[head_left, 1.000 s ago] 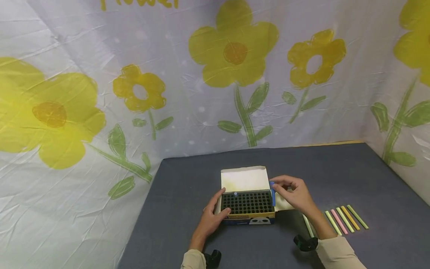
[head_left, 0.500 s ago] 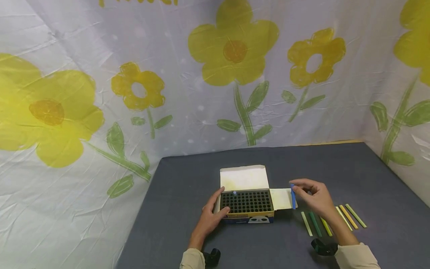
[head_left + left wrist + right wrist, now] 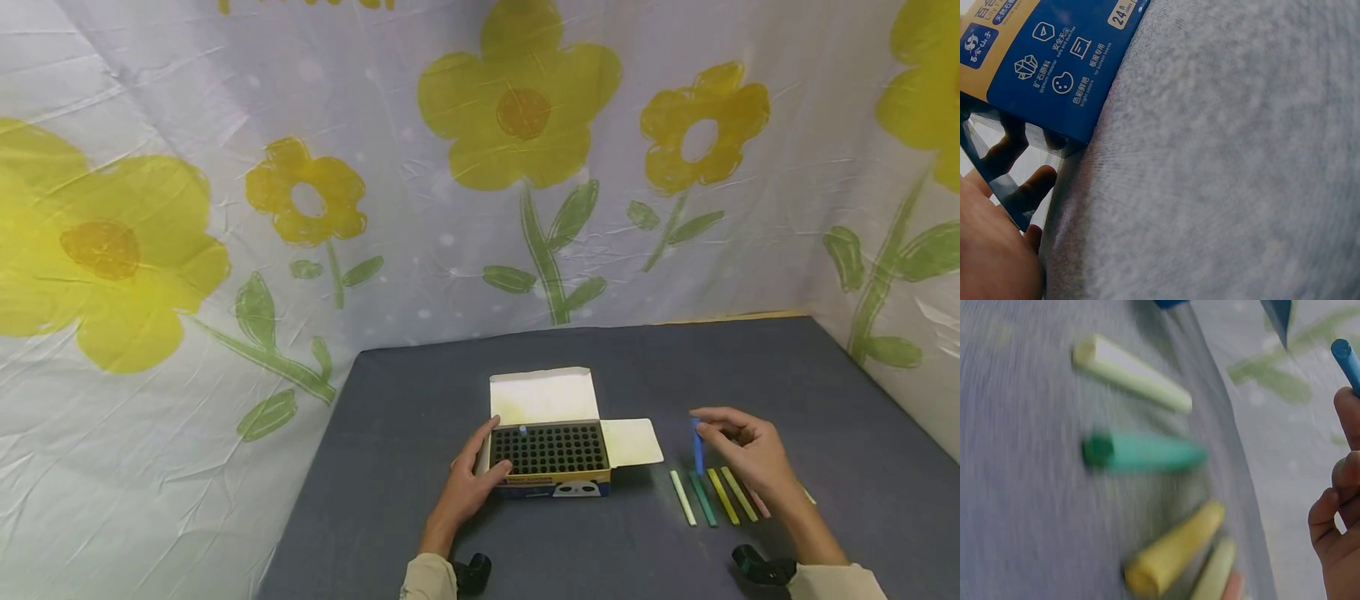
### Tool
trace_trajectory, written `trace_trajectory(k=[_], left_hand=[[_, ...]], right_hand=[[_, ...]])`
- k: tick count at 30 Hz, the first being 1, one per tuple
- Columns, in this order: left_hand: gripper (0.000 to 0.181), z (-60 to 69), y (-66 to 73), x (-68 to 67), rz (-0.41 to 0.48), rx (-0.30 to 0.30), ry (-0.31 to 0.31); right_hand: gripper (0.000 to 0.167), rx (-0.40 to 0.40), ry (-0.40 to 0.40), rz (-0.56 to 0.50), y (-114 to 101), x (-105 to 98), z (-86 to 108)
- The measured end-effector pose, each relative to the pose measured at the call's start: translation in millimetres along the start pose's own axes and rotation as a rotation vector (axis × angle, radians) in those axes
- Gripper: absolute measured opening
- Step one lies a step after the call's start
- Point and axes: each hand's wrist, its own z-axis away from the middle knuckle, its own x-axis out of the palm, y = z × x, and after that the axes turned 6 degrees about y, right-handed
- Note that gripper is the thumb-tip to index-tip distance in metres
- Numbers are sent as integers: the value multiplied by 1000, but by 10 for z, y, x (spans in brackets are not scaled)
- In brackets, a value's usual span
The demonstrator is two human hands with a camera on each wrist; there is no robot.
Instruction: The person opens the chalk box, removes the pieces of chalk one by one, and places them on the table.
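My right hand (image 3: 757,450) pinches a blue stick of chalk (image 3: 697,446) between thumb and fingertips, above the row of loose chalk. The chalk's round end also shows in the right wrist view. At the left end of an opened chalk box (image 3: 581,485), my left hand (image 3: 467,492) grips it, thumb at the front edge and a finger at the back. The box holds a black tray of holes (image 3: 551,450), where one light-blue chalk end (image 3: 522,430) pokes up. In the left wrist view, the fingers (image 3: 1038,184) lie partly behind the box's end flap.
Sticks of chalk lie side by side on the dark cloth: pale (image 3: 682,498), green (image 3: 702,498), yellow (image 3: 723,497) and several more, partly hidden by my right hand and forearm. The box's white lid (image 3: 543,396) stands up behind; a side flap (image 3: 633,442) sticks out right.
My right hand has carried the blue chalk rightward, from beside the box to above the chalk row. More of the row's left part is uncovered. My left hand keeps holding the box.
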Motion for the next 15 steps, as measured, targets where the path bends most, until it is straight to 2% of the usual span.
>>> trace_trajectory(k=[7, 11, 15], left_hand=[[67, -2, 9, 2, -8, -13, -3], [67, 0, 12, -7, -5, -13, -1], [67, 2, 15, -12, -2, -9, -2]], right_hand=[[30, 89, 14, 58, 179, -323, 43], [30, 110, 25, 97, 271, -489, 61], [33, 138, 3, 140, 359, -649, 81]])
